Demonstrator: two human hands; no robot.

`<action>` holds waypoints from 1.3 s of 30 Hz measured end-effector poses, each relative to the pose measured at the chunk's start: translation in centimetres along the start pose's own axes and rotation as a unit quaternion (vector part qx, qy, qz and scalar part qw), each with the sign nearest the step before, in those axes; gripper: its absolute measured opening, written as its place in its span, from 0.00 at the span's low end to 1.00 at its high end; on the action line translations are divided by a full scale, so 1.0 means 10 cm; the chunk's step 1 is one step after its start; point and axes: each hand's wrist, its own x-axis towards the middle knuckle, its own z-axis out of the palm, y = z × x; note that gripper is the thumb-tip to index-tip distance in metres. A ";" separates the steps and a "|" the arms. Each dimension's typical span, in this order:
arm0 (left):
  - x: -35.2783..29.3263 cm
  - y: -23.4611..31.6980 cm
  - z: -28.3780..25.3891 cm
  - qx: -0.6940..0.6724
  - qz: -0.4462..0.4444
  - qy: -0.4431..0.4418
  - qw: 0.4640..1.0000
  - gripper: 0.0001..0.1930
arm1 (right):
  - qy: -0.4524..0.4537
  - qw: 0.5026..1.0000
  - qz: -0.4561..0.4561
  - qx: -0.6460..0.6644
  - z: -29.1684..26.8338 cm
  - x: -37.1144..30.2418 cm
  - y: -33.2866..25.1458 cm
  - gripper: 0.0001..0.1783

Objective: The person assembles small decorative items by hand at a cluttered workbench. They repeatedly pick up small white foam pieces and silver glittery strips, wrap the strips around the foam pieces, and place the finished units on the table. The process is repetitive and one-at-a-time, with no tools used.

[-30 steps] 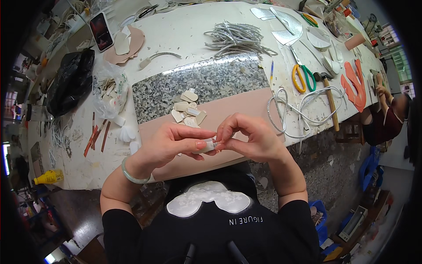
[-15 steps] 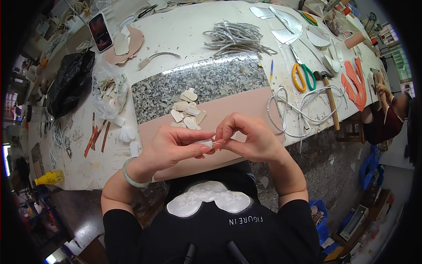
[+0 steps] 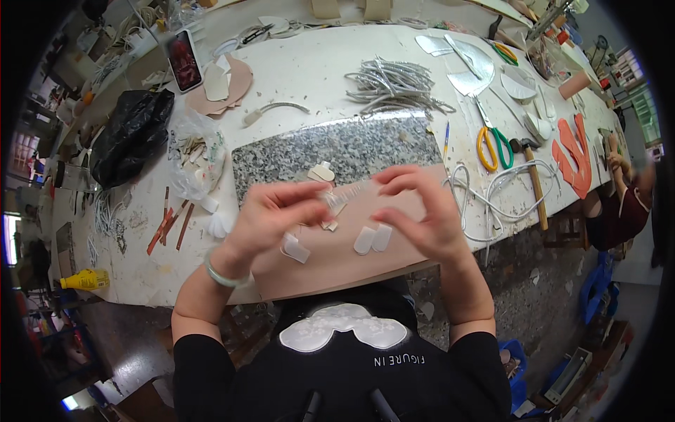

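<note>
We find both hands raised over a pink sheet (image 3: pixel 323 273), well apart at the palms. The left hand (image 3: pixel 275 214), with a bangle (image 3: pixel 226 278) at its wrist, has thumb and forefinger pinched on a pale piece (image 3: pixel 342 200). The piece lies between the hands; motion blurs it, and we cannot tell its exact shape or whether it touches the right fingertips. The right hand (image 3: pixel 432 219) is spread, thumb and fingers apart, with no grasp that we can see.

Just below the left hand we note a white tab (image 3: pixel 296 249) on the sheet; just below the right thumb lie two more tabs (image 3: pixel 364 240), side by side. Beyond the left fingertips, cream pieces (image 3: pixel 321 171) rest near the border of the sheet and a speckled slab (image 3: pixel 274 155).

To the right of the right hand we record a looped cord (image 3: pixel 499 204), a hammer (image 3: pixel 538 183) and, farther off, a coral cutout (image 3: pixel 575 165). Scissors (image 3: pixel 485 124) lie beyond that hand. Past the slab, ahead of both hands, sits a bundle of silvery cords (image 3: pixel 390 84). Left of the left hand we observe brown strips (image 3: pixel 185 225); beyond these, a clear bag (image 3: pixel 193 158) and a black bag (image 3: pixel 133 137).
</note>
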 end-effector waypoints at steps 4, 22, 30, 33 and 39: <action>0.47 0.06 -0.67 0.055 0.144 0.106 0.982 0.16 | 0.087 0.996 0.023 -0.005 -0.26 0.11 0.09 0.11; 1.23 -0.49 -1.70 0.543 0.176 0.169 0.803 0.26 | 0.025 0.922 -0.011 -0.385 -0.44 1.14 1.42 0.10; 0.87 -0.22 -1.06 0.563 0.282 0.200 0.751 0.23 | 0.047 0.887 0.052 -0.456 -0.20 1.45 1.55 0.13; 0.62 -0.19 -0.79 0.479 0.281 0.164 0.815 0.22 | 0.065 0.889 0.054 -0.450 -0.21 1.42 1.48 0.11; 0.33 -0.26 -0.37 0.168 0.164 0.162 0.958 0.20 | 0.054 0.954 0.031 -0.295 -0.20 0.88 0.72 0.07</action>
